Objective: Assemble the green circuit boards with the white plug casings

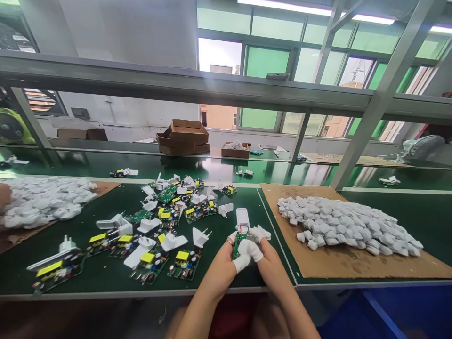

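Observation:
In front of me, both hands grip a green circuit board (239, 244), which is tilted, with a white plug housing (242, 218) at its far end and a short red wire between them. My left hand (230, 258) is closed on the board's left side, and a ring shows on one finger. On the right side my right hand (265, 249) is closed around the same board. White covers sit on several fingertips and hide part of the board. To the left lie several boards (183, 263) with yellow transformers, along with white plug housings (200, 238).
White lumps (346, 226) are heaped on a cardboard sheet (293, 263) at right. A similar heap (45, 200) lies at left, touched by another person's hand (4, 195). Behind run a green conveyor (219, 165) and a metal frame (370, 115); cardboard boxes (185, 136) stand beyond.

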A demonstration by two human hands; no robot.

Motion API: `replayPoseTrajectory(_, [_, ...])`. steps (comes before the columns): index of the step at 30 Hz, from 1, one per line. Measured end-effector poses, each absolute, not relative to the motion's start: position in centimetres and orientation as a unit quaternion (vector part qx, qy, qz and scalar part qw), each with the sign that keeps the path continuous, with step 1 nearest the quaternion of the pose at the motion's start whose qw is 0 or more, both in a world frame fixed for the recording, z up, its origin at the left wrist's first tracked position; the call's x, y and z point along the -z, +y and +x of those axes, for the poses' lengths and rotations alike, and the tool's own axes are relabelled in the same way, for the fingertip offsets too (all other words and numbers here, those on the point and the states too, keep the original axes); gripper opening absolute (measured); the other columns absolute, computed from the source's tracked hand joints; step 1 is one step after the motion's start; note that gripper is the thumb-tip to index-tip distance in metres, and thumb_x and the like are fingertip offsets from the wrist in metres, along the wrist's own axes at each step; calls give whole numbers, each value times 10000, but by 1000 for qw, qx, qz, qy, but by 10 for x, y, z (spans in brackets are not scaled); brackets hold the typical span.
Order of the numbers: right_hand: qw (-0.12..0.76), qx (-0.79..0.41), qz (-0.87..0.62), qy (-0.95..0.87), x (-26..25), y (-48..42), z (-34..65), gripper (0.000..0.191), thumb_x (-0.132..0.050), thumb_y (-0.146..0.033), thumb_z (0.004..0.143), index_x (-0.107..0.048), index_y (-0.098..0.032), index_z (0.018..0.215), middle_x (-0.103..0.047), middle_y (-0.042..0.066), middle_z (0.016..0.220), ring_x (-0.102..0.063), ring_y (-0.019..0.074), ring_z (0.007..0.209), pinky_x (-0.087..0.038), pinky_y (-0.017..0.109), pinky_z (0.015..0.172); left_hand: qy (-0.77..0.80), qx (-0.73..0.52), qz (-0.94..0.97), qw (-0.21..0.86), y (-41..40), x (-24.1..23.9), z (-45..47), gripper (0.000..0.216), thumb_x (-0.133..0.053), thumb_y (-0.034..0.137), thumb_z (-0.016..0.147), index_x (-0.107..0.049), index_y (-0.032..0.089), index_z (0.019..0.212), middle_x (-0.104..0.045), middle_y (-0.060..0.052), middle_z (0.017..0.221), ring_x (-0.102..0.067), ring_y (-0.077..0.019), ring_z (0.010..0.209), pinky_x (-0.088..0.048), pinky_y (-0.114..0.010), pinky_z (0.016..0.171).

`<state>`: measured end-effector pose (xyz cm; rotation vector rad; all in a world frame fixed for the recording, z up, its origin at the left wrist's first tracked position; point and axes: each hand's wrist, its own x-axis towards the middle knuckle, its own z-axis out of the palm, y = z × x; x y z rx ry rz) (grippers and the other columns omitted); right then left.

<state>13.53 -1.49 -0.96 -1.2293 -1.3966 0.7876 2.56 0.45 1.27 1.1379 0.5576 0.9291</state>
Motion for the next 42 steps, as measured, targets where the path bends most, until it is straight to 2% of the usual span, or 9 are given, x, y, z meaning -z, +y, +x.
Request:
replayPoseTrajectory(3, [523,-340,-520,-584,9,-16,135,325,-425,-331,760,-447,-177,1045,-558,58,973,-461,207,963,-383,317,787,251,-406,521,707,5,-11,25,535,-607,158,586,-421,178,1088,-539,-39,1014,-436,-192,969,-343,-295,828])
replayPoseTrajectory(8, [517,-321,-534,-587,9,-17,138,296,-386,-343,777,-471,-176,1006,-560,60,960,-451,211,972,-317,360,861,252,-404,536,697,6,-8,24,519,-593,165,604,-415,181,1092,-532,-39,1025,-429,-188,975,-347,-289,821])
replayPoseTrajectory(12, [526,-319,-523,-589,11,-16,138,293,-356,-348,788,-482,-188,998,-567,53,939,-418,203,1015,-323,352,861,255,-412,522,702,5,-9,25,514,-609,172,592,-435,179,1075,-537,-40,1025,-439,-186,963,-352,-276,812])
replayPoseTrajectory(17, [552,-341,-502,-572,10,-14,138,324,-351,-376,787,-489,-191,1013,-530,47,1021,-410,190,1026,-335,325,861,253,-441,473,720,3,-13,26,520,-657,188,534,-477,164,1022,-550,-51,1010,-464,-185,924,-366,-269,782])
replayPoseTrajectory(25, [535,-398,-435,-605,7,-15,139,414,-466,-313,746,-391,-196,1135,-494,42,1079,-412,177,1024,-308,310,884,275,-438,404,754,2,-15,28,452,-591,314,600,-479,150,1006,-590,-53,896,-518,-164,818,-393,-256,691])
replayPoseTrajectory(32, [519,-397,-440,-616,6,-18,139,500,-515,-271,723,-334,-192,1183,-509,40,1055,-439,173,978,-299,320,892,291,-447,398,747,5,-12,28,440,-560,318,628,-454,138,1015,-606,-52,803,-543,-161,743,-403,-259,634])
replayPoseTrajectory(38, [542,-384,-445,-600,1,-18,137,374,-381,-356,787,-412,-212,1130,-482,32,1105,-377,158,1062,-267,302,919,292,-449,399,745,4,-13,29,439,-556,344,630,-454,143,1007,-594,-50,834,-523,-161,786,-405,-264,660])
replayPoseTrajectory(42, [541,-354,-489,-586,4,-18,138,366,-351,-360,786,-443,-204,1104,-481,37,1110,-352,165,1084,-254,314,928,280,-433,455,727,2,-16,30,492,-628,255,573,-454,147,1021,-579,-51,886,-500,-163,829,-380,-271,739])
